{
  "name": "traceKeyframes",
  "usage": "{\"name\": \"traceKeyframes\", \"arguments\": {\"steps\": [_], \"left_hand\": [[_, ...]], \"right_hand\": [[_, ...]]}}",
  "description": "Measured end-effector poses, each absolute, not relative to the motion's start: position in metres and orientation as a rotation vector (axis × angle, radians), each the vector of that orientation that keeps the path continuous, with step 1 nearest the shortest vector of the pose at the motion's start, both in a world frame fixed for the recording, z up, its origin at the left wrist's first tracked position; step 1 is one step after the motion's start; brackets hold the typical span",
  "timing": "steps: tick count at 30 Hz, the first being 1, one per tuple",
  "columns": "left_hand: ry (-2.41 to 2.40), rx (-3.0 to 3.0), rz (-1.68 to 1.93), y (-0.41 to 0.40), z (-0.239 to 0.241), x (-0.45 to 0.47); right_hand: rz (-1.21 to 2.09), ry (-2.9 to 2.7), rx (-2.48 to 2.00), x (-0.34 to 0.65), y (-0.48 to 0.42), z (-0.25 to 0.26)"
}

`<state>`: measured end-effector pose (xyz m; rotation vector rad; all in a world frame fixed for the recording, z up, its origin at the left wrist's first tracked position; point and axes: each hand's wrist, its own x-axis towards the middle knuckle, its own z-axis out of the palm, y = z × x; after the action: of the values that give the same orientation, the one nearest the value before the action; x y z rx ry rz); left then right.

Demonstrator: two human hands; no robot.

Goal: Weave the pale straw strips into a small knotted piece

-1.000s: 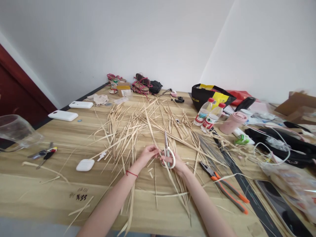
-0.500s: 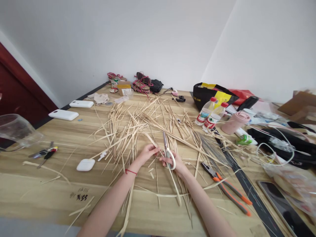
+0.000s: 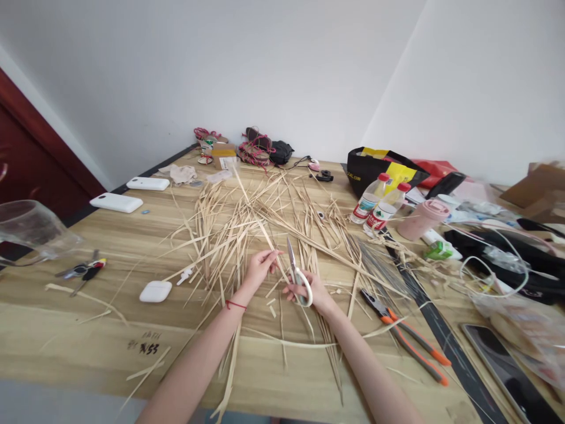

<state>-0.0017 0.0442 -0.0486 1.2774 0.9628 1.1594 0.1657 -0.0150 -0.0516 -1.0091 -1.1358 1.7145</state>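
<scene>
Between the thumb and fingers of my left hand [image 3: 260,270] is a pale, flat straw-like strip [image 3: 263,231]. Its far end rises over the pile, and its near part runs toward my right hand [image 3: 314,294]. That hand is wrapped round a pair of scissors [image 3: 302,281] with white handles, blades pointing up and away; whether it also grips the strip, I cannot tell. Beyond both hands spreads a loose pile of dry strips [image 3: 225,227]. Small cut bits [image 3: 272,308] lie on the table just below my left hand.
Orange-handled pliers [image 3: 404,335] lie on the right, near a phone [image 3: 507,371]. Two water bottles [image 3: 375,203], a pink cup [image 3: 422,219] and a black bag [image 3: 359,171] stand behind. A white earphone case [image 3: 155,291] and keys [image 3: 83,271] are on the left.
My left hand has moved slightly up and left, drawing the strip so its far end stands higher and its near end has slid away from me. The scissors have tilted a little left.
</scene>
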Motion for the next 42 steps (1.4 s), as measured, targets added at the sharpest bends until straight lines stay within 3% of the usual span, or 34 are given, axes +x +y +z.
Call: {"name": "traceKeyframes", "arguments": {"steps": [25,33,42], "left_hand": [[0.748,1.242,0.908,0.039,-0.0464,0.0039],[0.816,1.172,1.14,0.0416,-0.0475,0.001],[0.813,1.132,1.12,0.0399,-0.051,0.0039]], "right_hand": [[1.571,-1.079,-1.085,0.161,-0.0151,-0.049],[1.575,-1.182,-1.065,0.1629,-0.0146,-0.0494],[1.59,-1.185,-1.063,0.1633,-0.0142,-0.05]]}}
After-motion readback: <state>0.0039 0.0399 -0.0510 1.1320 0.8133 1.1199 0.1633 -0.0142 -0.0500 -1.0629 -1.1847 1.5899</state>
